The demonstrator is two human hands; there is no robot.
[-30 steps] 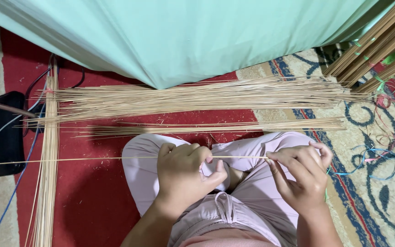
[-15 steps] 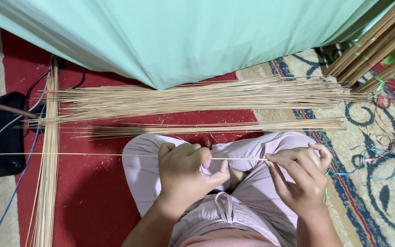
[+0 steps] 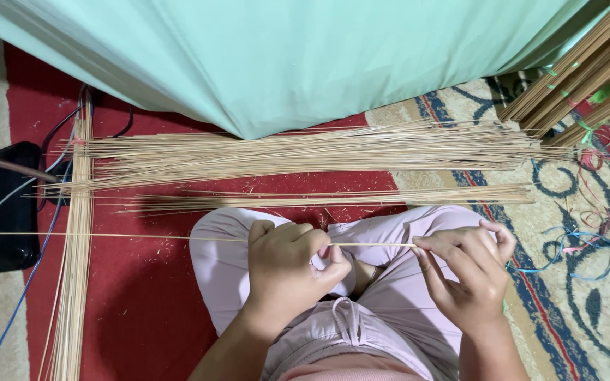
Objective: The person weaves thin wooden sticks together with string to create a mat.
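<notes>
both hands hold 1 thin stick (image 3: pixel 178 238), a long pale sliver that runs flat across the frame from the far left edge to the middle. our left hand (image 3: pixel 292 264) is closed as a loose fist around it, thumb pressed toward the curled fingers, and our right hand (image 3: pixel 469 274) pinches its end between thumb and forefinger, the other fingers half open. whether a small blade sits inside the left fist, we cannot tell.

we sit with crossed legs in pale pink trousers (image 3: pixel 383 324) in the lower middle of the frame, on a red carpet (image 3: pixel 142 310). above the hands, in the middle band, lies a wide bundle of same sticks (image 3: pixel 305 152), and just below it a thinner row (image 3: pixel 333 200). a second bundle (image 3: pixel 75 282) lies along the left side, from top to bottom. at upper right some thicker tied bundles (image 3: pixel 587 70) lean in. a mint green cloth (image 3: pixel 284 56) covers the top.

we judge the step as working 1 stick along its length, perhaps to smooth or check it. the next move, as we see it, needs a steady pinch at right and a light, even slide of the left fist, so the thin stick does not bend or snap.
</notes>
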